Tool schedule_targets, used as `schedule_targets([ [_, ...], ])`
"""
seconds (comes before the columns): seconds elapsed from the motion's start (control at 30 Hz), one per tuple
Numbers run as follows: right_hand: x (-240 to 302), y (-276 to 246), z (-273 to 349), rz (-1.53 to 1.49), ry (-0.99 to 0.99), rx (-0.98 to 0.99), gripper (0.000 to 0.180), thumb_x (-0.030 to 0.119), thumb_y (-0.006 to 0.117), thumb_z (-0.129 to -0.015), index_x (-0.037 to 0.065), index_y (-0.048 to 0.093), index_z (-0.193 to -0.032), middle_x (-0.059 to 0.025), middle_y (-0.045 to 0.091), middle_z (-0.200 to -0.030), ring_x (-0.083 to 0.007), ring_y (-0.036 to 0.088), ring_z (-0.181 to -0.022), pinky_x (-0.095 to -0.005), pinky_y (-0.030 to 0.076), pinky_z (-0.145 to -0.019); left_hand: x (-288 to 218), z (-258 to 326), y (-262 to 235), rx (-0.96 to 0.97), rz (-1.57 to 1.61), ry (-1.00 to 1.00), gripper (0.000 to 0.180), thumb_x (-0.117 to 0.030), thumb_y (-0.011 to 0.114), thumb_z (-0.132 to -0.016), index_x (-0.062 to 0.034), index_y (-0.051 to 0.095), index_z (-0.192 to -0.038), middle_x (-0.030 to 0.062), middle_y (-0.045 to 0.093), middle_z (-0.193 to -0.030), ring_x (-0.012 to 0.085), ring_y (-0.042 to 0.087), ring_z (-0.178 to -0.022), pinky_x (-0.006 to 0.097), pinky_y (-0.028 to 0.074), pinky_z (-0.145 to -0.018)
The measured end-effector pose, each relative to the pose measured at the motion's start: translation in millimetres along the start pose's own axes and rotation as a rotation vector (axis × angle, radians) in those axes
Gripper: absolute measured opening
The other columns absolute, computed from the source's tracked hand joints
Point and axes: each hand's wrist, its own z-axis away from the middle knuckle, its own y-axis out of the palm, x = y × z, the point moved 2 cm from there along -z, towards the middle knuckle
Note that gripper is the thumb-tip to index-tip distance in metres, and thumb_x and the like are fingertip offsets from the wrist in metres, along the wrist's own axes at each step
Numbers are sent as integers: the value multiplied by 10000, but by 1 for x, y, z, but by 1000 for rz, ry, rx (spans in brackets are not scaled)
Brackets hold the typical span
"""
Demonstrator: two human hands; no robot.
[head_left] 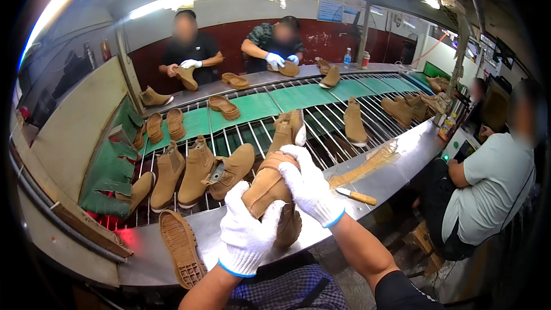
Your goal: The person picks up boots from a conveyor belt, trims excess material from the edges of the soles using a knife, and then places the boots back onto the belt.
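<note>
Both gloved hands grip a tan suede ankle boot (pixel 270 186) held above the steel bench edge (pixel 390 178). Left hand (pixel 248 232) wraps the toe end; right hand (pixel 310 186) clamps over the upper. A loose ridged sole (pixel 181 247) and a wooden-handled knife (pixel 356 196) lie on the bench.

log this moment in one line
left hand: grips tan boot | right hand: on boot top | loose sole, knife on bench
</note>
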Motion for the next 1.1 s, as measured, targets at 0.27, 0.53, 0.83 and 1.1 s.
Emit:
schedule_targets([
  [0.27, -13, -55, 18, -60, -55, 129, 522, 253, 580, -1098, -28, 486, -1528, -200, 565, -1508, -291, 555, -1406, -401, 432, -1194, -12, -3, 6, 89, -8, 311, 719, -238, 919, -844, 15, 503, -1373, 236, 750, -1063, 383, 793, -913, 430, 639, -800],
  [0.53, -24, -78, 60, -645, 29, 257, 764, 246, 808, -878, 67, 438, -1522, -168, 422, -1624, -301, 410, -1520, -455, 302, -1285, -24, 0, 1, 328, 201, 382, 698, -224, 978, -776, 16, 548, -1271, 200, 760, -1033, 306, 799, -883, 387, 645, -785],
  [0.83, -18, -117, 150, -820, 285, 61, 536, 98, 852, -829, 104, 511, -1242, -147, 499, -1498, -283, 467, -1435, -451, 342, -1262, -71, 58, 16, 400, 122, 673, 625, -216, 947, -702, -14, 600, -1181, 199, 709, -1041, 361, 756, -844, 397, 628, -690],
  [1.1, 10, -140, 210, -622, 697, 12, 827, 110, 793, -880, 5, 385, -1592, -174, 518, -1512, -251, 498, -1413, -384, 398, -1223, -75, 102, 33, 677, 189, 947, 430, -114, 767, -798, 75, 665, -1170, 336, 676, -1001, 476, 726, -955, 566, 632, -771],
])
